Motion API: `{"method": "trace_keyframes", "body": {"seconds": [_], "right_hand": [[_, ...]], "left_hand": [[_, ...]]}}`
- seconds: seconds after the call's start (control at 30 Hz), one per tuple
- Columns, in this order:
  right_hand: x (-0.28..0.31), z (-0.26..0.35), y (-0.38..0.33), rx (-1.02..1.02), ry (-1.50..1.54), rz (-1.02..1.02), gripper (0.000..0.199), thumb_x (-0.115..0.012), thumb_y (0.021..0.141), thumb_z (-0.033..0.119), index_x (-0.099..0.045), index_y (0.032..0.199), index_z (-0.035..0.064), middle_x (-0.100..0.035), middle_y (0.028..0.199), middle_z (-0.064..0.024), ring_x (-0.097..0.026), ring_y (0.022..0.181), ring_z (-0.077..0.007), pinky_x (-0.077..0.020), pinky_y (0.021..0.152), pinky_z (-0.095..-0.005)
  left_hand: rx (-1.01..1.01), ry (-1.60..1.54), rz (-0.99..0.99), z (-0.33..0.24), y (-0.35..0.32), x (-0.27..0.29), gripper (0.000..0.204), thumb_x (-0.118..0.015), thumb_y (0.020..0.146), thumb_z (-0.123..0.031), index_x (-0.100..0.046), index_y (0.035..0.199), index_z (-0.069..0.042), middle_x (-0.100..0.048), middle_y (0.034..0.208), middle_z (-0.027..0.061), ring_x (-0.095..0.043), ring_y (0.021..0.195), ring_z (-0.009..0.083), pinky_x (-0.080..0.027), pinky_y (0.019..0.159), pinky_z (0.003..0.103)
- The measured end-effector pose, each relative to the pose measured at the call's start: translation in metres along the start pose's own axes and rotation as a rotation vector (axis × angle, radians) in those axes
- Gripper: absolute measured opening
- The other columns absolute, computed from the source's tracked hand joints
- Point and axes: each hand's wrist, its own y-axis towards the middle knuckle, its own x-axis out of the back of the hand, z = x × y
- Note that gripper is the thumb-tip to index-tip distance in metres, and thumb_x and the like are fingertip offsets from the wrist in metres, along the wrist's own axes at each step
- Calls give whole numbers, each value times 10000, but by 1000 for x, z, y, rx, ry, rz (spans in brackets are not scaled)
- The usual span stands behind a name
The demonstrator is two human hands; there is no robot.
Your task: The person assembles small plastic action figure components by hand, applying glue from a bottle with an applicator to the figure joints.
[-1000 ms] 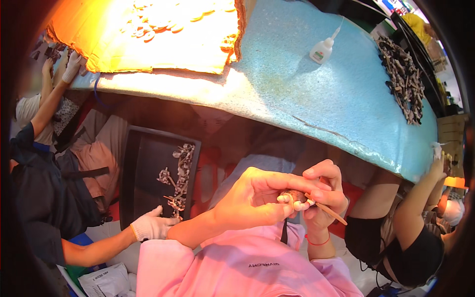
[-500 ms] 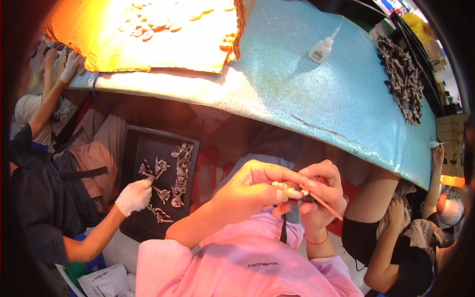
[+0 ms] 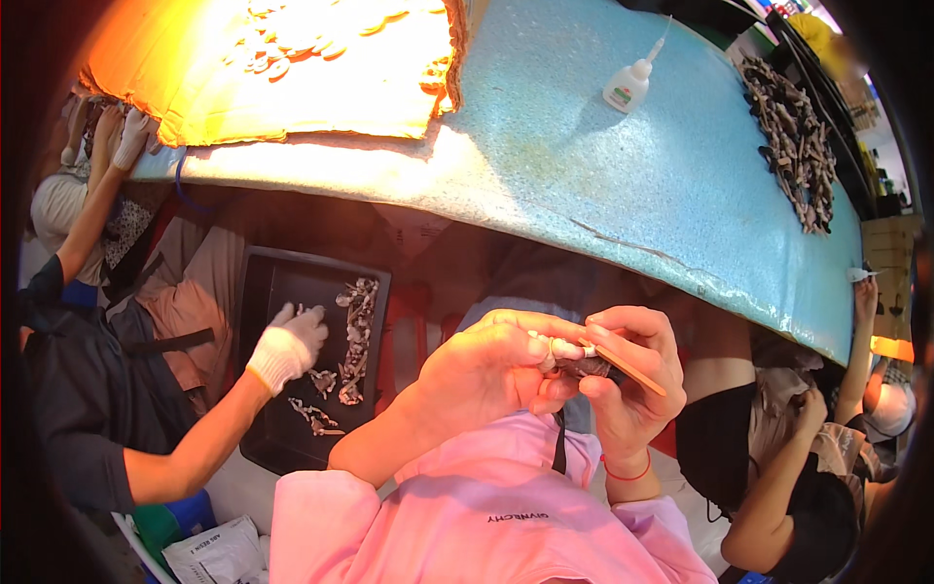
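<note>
From the head view, we see our left hand (image 3: 486,375) curled, its fingertips (image 3: 545,352) pinching a small dark piece (image 3: 584,367) together with the right hand (image 3: 632,375). The right fingers are closed narrow on a thin wooden stick (image 3: 630,370) that slants away past the thumb; its tip seems to touch the piece, though it's too small to be sure. Beyond the fingers lies the blue foam tabletop (image 3: 623,185) with a glue bottle (image 3: 628,86). Left of our knuckles, a co-worker's gloved hand (image 3: 287,346) rests on a black tray (image 3: 272,292).

Hands (image 3: 555,375) near, below table edge (image 3: 681,273); tray (image 3: 263,292) to left; bottle (image 3: 628,86) on table behind; pile (image 3: 793,136) far right
</note>
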Motion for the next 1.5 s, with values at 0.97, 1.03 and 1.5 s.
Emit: {"method": "trace_keyframes", "body": {"seconds": [0.97,1.03,1.5], "right_hand": [[-3,-9,-1,14,81,25,363,-749,632,173,-649,950,28,-593,912,-144,-471,645,-143,-381,518,-233],[-3,-9,-1,13,86,20,361,-747,636,178,-648,949,28,-593,910,-146,-482,653,-149,-385,521,-235],[-2,-13,-1,10,116,5,352,-740,649,184,-641,944,18,-593,903,-165,-542,723,-189,-422,569,-246]], "left_hand": [[-108,85,6,-1,-4,-6,340,-530,800,-96,-542,1074,104,-595,855,163,-546,672,179,-433,570,251],[-93,129,-57,-1,-4,-8,403,-527,754,-86,-507,1093,131,-624,865,88,-521,608,176,-410,553,283],[-141,200,-35,0,-2,-11,331,-521,799,-78,-546,1080,96,-594,850,149,-525,651,155,-416,559,243]]}}
